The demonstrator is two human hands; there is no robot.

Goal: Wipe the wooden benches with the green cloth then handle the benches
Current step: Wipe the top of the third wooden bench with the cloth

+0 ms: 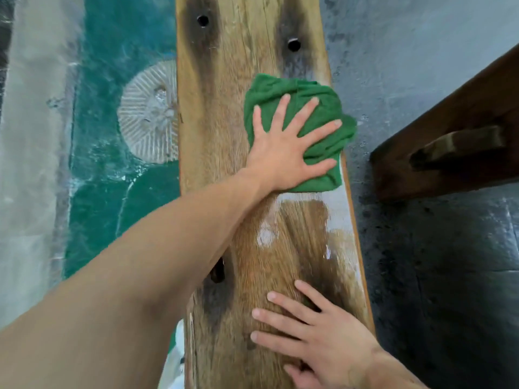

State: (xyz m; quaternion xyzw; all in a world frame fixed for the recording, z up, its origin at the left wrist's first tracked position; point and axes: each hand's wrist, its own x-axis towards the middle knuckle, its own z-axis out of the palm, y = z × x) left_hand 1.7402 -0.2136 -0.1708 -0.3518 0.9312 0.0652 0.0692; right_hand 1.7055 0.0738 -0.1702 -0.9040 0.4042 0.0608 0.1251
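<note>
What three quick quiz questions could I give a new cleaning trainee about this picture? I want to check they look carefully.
1. True or false: the left hand presses the green cloth flat with spread fingers.
2. Where does the right hand rest? A) on the dark bench at the right B) flat on the near part of the light wooden bench C) on the floor
3. Fill in: the cloth hangs slightly over the bench's ____ edge.

Key
1. True.
2. B: it lies flat on the light wooden bench, apart from the dark bench.
3. Right.
</note>
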